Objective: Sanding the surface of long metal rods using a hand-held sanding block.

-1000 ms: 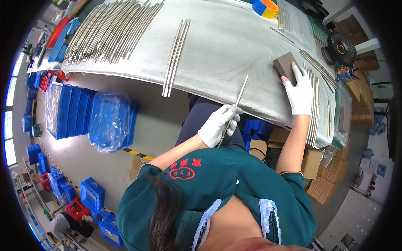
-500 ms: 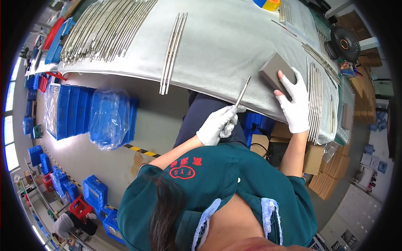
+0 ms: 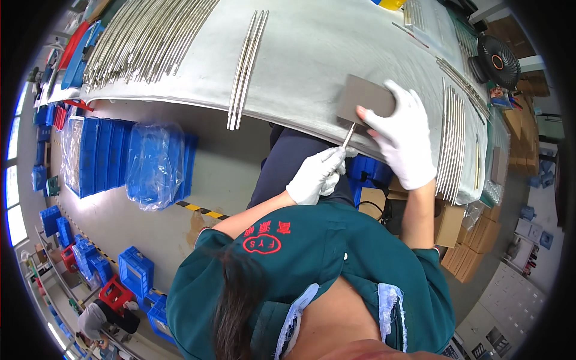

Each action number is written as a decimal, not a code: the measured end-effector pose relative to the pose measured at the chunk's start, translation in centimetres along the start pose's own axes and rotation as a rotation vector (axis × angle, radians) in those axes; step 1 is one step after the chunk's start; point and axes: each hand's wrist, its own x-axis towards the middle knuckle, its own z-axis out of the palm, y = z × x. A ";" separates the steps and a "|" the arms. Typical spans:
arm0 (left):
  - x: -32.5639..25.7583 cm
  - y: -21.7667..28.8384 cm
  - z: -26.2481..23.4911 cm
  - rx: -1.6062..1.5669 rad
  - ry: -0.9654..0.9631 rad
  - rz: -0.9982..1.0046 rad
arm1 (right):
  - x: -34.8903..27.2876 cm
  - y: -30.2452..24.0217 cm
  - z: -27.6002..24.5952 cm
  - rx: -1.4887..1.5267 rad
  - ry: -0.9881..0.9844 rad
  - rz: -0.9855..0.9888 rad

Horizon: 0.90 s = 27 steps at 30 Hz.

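Observation:
In a white glove, my left hand (image 3: 315, 175) is closed round a thin metal rod (image 3: 349, 135) in front of my body, its tip pointing up toward the table edge. My right hand (image 3: 403, 135), gloved with thumb and a fingertip bare, grips a flat grey-brown block (image 3: 367, 99) by its right side. The block's lower edge lies over or against the rod's tip; whether they touch I cannot tell. A few metal rods (image 3: 247, 69) lie side by side on the grey-covered table (image 3: 303, 75), their near ends jutting past its edge.
Many rods (image 3: 147, 39) are spread at the far left, and another row (image 3: 453, 138) lies at the right. A black fan (image 3: 498, 62) stands far right. Blue crates (image 3: 105, 157), one bagged in plastic (image 3: 155, 165), are on the floor at left. Cardboard boxes (image 3: 480, 240) sit at right.
My right hand has brought the block left, turning it flatter, so it now meets or covers the rod's tip. My left hand has barely moved with the rod.

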 end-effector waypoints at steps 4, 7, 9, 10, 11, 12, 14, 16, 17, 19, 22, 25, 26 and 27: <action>0.1 -0.1 -0.2 -0.017 0.001 -0.006 | 0.5 -0.7 1.2 0.013 0.012 -0.023; 0.2 0.0 -0.5 -0.045 -0.031 -0.008 | -2.4 2.1 -1.3 0.057 -0.087 0.100; 0.3 -0.1 -0.7 -0.059 -0.047 -0.014 | -4.5 3.1 -1.8 -0.001 -0.009 0.211; 0.5 0.0 -0.9 -0.117 -0.090 -0.048 | -4.9 3.1 -2.0 0.126 -0.007 0.299; 0.6 -0.1 -1.0 -0.175 -0.133 -0.081 | -4.8 3.0 -1.8 0.128 -0.009 0.298; 0.7 -0.1 -1.0 -0.172 -0.136 -0.086 | -4.4 2.6 -1.6 0.151 0.029 0.216; 0.8 -0.2 -1.1 -0.231 -0.153 -0.105 | -2.7 1.5 -0.5 0.117 0.008 0.066; 0.8 -0.4 -1.2 -0.210 -0.129 -0.091 | -0.2 -0.7 1.1 0.096 0.053 0.014; 0.8 -0.5 -1.2 -0.188 -0.107 -0.076 | 0.6 -1.2 1.6 0.111 0.061 -0.019; 0.7 -0.5 -1.1 -0.200 -0.101 -0.076 | 0.6 -0.6 1.7 0.172 0.052 -0.023; 0.6 -0.3 -1.1 -0.222 -0.122 -0.075 | -1.4 2.0 0.8 0.153 0.025 0.012; 0.6 -0.4 -0.9 -0.211 -0.131 -0.076 | -1.4 1.7 1.0 0.127 0.037 0.032; 0.5 -0.4 -0.8 -0.193 -0.115 -0.072 | -1.0 0.8 1.3 0.092 0.064 0.026; 0.5 -0.4 -0.6 -0.193 -0.118 -0.075 | 0.1 -0.8 1.1 0.077 0.084 0.001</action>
